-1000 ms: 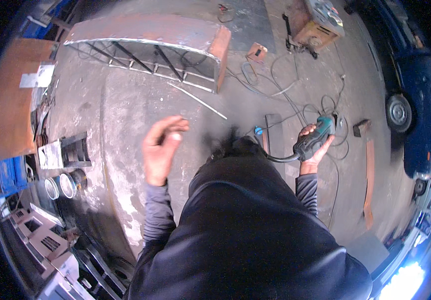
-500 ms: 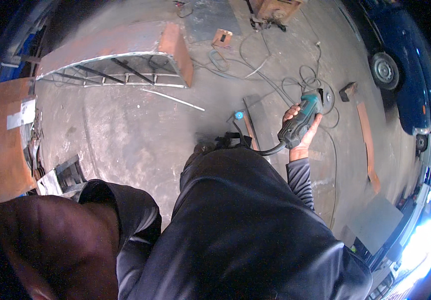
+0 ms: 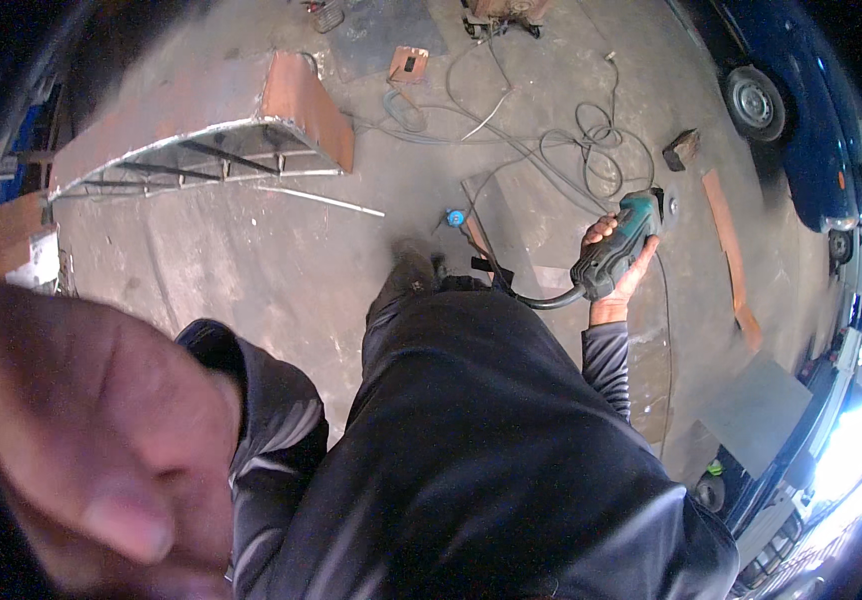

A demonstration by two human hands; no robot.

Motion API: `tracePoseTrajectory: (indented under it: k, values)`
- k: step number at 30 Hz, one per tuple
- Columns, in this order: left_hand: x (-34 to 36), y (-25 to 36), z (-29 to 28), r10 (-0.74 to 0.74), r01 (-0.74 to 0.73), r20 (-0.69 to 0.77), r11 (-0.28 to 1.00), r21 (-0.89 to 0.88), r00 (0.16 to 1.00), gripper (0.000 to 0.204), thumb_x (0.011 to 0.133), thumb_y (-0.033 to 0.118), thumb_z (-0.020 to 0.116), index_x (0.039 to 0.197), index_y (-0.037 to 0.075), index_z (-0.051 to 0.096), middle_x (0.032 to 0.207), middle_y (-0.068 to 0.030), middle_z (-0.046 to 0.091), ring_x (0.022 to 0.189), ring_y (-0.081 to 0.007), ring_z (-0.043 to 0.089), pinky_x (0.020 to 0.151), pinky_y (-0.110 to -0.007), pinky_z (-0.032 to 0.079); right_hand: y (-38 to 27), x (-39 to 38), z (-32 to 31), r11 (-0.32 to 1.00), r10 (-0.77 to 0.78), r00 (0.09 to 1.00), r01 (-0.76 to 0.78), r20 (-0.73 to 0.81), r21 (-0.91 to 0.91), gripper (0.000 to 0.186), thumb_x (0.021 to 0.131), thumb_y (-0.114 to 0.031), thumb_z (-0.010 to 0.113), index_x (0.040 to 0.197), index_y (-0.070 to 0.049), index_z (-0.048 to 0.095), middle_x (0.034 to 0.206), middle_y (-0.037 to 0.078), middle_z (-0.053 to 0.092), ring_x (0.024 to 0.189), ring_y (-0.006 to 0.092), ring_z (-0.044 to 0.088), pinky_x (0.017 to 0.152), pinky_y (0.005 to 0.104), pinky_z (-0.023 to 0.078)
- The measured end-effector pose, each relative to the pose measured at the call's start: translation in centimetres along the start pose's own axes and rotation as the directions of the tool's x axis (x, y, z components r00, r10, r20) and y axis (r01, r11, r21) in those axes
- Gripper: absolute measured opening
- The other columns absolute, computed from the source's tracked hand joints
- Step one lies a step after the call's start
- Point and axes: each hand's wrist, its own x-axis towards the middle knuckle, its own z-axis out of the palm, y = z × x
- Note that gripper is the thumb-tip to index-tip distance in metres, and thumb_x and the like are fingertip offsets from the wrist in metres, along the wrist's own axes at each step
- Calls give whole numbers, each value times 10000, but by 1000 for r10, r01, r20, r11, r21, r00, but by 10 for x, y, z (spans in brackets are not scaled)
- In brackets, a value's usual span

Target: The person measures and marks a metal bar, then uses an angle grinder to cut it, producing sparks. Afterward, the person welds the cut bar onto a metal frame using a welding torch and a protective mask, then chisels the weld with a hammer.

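In my right hand is a teal and black angle grinder, my fingers wrapped round its body. The grinder's head and disc point away from me, and its thick black cord curves back toward my body. At the lower left, my left hand is raised very near the camera and looks large and blurred. One fingertip shows low on it, while its other fingers are mostly hidden; I cannot tell whether it holds anything.
A rusty, ribbed metal frame lies on the floor at far left, a thin rod before it. Cables coil beyond the grinder. A long rusty strip and a grey sheet lie right, near a blue vehicle.
My left hand has come up closer to the camera, showing more of itself. The grinder has shifted slightly right in my right hand. The whole floor view has shifted a little left.
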Motion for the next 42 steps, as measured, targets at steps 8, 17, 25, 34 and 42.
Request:
tracePoseTrajectory:
  k: [8,17,25,34,42]
  values:
    - [23,-39,21,-55,78,181,990,-120,982,225,920,320,655,772,165,588,734,5,571,668,-137,561,755,-374,472,12,12,8,975,-185,983,186,17,-119,697,793,-581,739,1145,-27,503,978,82,525,893,216,525,793,371,484]
    - [89,-124,21,-196,291,402,938,-191,895,218,919,276,685,835,94,600,854,-85,577,796,-191,585,742,-376,505,9,42,40,984,-180,982,180,51,1,703,804,-560,741,1142,-2,479,1000,92,516,920,216,522,830,359,483]
    - [40,-264,37,-521,519,201,852,67,830,289,866,278,736,937,3,683,949,-108,674,852,-207,632,777,-331,504,-55,94,38,956,-283,956,275,-80,-101,673,870,-599,643,1123,13,521,970,113,573,871,240,567,795,382,515]
    - [-52,-420,38,-842,853,-241,392,343,483,132,897,115,668,949,-6,657,871,-9,630,761,-85,564,709,-233,456,-216,227,27,961,-276,961,276,-27,18,698,846,-620,648,1155,-3,540,983,98,570,893,251,562,801,401,500]
    - [-36,-450,84,-748,903,-543,178,390,382,93,909,87,661,955,6,663,852,17,627,773,-65,564,718,-220,460,-363,353,100,982,-187,959,177,214,68,703,845,-609,644,1188,-14,495,999,92,542,911,219,536,829,369,479]
